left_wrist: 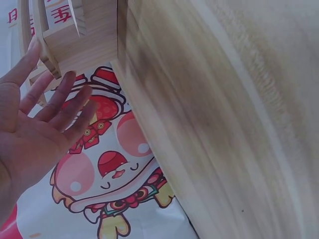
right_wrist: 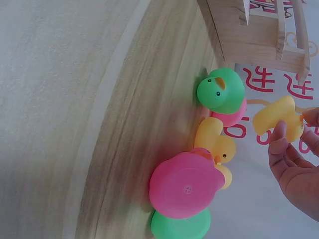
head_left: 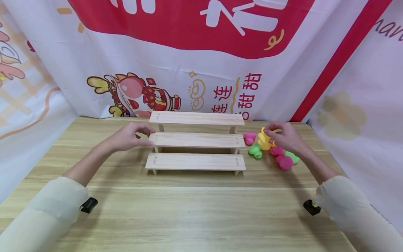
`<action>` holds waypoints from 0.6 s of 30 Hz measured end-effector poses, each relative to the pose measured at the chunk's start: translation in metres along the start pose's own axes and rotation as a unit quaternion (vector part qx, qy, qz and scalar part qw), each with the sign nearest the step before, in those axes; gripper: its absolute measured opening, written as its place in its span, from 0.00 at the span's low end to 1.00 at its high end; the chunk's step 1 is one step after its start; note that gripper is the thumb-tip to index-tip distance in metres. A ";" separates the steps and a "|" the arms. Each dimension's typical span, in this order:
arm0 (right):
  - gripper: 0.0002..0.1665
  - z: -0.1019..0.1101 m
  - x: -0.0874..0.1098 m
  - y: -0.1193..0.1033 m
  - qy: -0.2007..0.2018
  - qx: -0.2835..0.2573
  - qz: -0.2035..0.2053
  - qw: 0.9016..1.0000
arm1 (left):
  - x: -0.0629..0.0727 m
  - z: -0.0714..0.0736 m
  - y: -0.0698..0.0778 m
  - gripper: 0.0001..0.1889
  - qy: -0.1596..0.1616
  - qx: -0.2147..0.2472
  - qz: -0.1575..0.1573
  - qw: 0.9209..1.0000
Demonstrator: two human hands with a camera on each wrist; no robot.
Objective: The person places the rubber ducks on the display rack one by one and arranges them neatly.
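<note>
My right hand pinches a small yellow rubber duck between thumb and fingers, raised off the table at the right. My left hand is at the left end of a three-tier wooden stand, its fairly straight fingers and thumb touching the end of the middle tier. Around the right hand lie green ducks, pink ducks and another yellow duck. In the head view the yellow ducks overlap and are hard to tell apart.
The stand is on a wood-grain table, near its back edge. Behind it hangs a printed red and white cloth. Cloth also walls both sides. Small black devices show beside both sleeves.
</note>
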State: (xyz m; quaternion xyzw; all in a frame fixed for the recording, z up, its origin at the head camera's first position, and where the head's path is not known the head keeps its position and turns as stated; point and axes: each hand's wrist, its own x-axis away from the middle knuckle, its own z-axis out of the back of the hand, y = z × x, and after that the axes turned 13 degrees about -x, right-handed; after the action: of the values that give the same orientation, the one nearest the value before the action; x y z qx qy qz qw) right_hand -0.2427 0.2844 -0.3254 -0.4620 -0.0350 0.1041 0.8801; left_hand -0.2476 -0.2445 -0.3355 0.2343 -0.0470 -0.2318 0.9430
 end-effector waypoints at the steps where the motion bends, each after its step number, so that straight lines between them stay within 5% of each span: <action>1: 0.18 0.000 0.000 0.000 0.000 -0.002 0.000 1.000 | -0.001 0.000 0.000 0.25 -0.002 -0.001 0.000 1.000; 11: 0.23 0.004 -0.005 -0.009 0.009 -0.014 -0.019 1.000 | -0.004 0.003 0.002 0.25 -0.014 0.003 0.002 1.000; 18: 0.20 0.007 -0.006 -0.014 0.033 -0.009 0.010 0.999 | -0.002 0.002 0.003 0.23 -0.023 0.014 -0.004 1.000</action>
State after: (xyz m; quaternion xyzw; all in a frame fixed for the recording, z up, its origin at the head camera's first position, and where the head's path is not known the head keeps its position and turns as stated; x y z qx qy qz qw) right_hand -0.2474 0.2805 -0.3097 -0.4734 -0.0017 0.0972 0.8755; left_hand -0.2487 -0.2426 -0.3323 0.2418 -0.0714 -0.2400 0.9375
